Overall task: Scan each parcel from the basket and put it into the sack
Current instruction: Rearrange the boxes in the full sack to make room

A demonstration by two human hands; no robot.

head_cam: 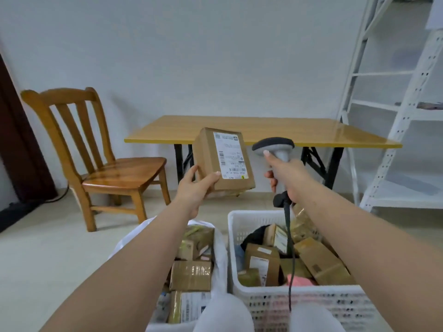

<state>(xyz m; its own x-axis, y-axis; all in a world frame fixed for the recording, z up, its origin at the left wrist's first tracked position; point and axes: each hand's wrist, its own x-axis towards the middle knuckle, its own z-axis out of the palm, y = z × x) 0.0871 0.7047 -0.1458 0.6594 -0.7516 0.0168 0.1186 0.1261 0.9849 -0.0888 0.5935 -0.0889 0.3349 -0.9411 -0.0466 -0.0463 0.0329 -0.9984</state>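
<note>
Head view: I see the left hand (196, 188) curled round the lower corner of a cardboard parcel (221, 159), thumb on its labelled face, holding it up tilted before the table (311, 133). The right hand (287, 173) grips the handle of a grey scanner (273, 146), forefinger on its head, just right of the parcel. Below, the white sack (219, 255) and white basket (309, 298) sit touching, both holding boxes. Open floor lies left, by the wooden chair (96, 168).
</note>
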